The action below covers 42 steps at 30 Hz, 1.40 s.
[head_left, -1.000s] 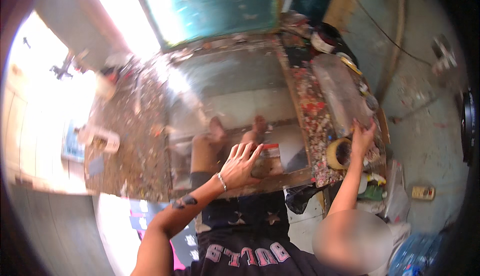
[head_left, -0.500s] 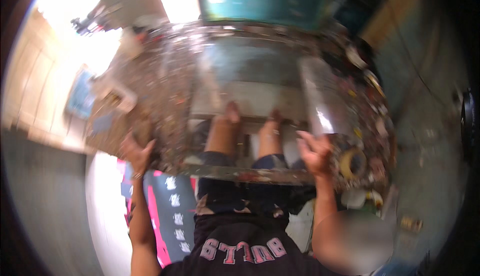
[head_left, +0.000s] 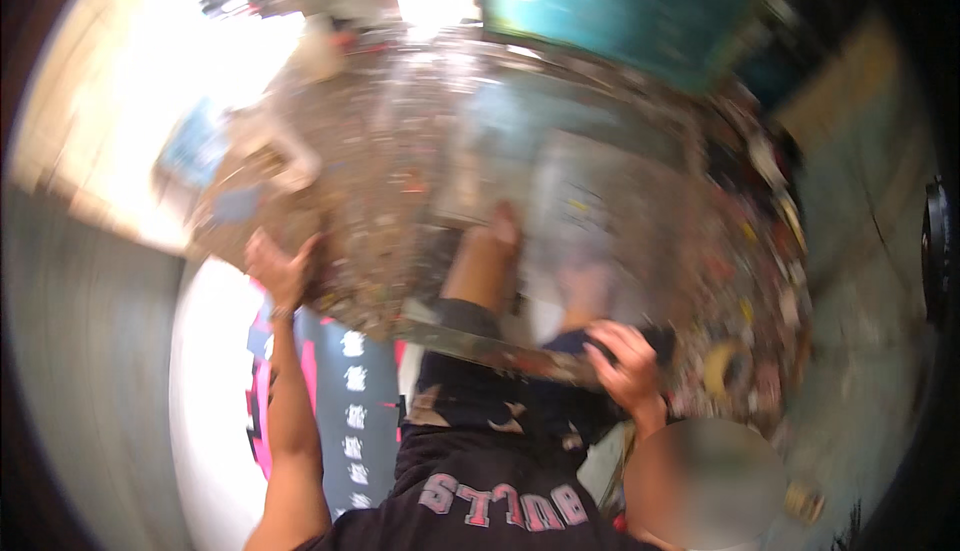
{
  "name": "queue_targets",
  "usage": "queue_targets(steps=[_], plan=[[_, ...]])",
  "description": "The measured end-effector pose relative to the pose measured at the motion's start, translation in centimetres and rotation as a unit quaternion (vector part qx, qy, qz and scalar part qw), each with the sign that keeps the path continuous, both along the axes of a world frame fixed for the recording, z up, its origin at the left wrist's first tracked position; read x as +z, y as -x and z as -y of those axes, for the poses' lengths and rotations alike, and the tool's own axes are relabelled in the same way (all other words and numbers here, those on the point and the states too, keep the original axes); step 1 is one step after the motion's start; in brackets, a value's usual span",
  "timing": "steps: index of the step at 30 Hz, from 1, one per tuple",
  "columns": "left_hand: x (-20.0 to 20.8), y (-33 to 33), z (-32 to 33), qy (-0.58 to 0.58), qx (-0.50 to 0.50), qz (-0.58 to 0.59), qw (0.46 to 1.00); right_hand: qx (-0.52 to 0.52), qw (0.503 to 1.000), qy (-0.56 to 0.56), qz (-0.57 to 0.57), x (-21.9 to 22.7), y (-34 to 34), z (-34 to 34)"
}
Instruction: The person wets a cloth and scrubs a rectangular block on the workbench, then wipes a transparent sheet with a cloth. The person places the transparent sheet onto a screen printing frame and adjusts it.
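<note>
A glass pane [head_left: 475, 176] is set in the cluttered worktop, and my legs show through it. A clear plastic sheet [head_left: 580, 176] lies over its right part, somewhat blurred. My right hand [head_left: 628, 366] is at the pane's front edge, just below the sheet, with bent fingers spread apart. I make out nothing in it. A small dark patch beside its fingers is too blurred to name. My left hand [head_left: 282, 266] hangs over the worktop's left front edge, thumb and fingers apart, holding nothing.
A yellowish tape roll [head_left: 722, 369] lies right of my right hand. Toward the back left are a whitish container [head_left: 285, 156] and a blue object [head_left: 195, 146]. A dark sheet with pink edges [head_left: 350, 401] sits below my left hand. A teal panel [head_left: 630, 11] stands behind.
The clear sheet, curled at the pane's right side before, now lies spread further left over it. My right hand has moved down to the front edge. The whole view has turned and blurred.
</note>
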<state>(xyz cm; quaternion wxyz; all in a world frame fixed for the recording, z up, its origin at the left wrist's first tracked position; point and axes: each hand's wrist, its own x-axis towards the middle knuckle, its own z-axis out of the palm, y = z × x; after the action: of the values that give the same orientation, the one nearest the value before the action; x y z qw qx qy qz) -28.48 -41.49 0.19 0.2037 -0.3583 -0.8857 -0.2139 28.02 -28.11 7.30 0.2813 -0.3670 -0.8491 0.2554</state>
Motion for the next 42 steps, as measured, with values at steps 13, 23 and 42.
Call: queue_targets(steps=[13,23,42], plan=[[1.6,14.9,-13.4,-0.360,-0.205,0.259,0.872,-0.010,0.998,0.038,-0.040,2.7,4.6,-2.3],[9.4,-3.5,-17.1,-0.118,-0.366,0.242,0.891,-0.205,0.976,0.062,-0.040,3.6,-2.4,-2.4],[10.2,-22.1,-21.4,0.222,-0.465,-0.017,0.857,-0.270,0.948,0.083,-0.144,6.4,-8.1,0.5]])
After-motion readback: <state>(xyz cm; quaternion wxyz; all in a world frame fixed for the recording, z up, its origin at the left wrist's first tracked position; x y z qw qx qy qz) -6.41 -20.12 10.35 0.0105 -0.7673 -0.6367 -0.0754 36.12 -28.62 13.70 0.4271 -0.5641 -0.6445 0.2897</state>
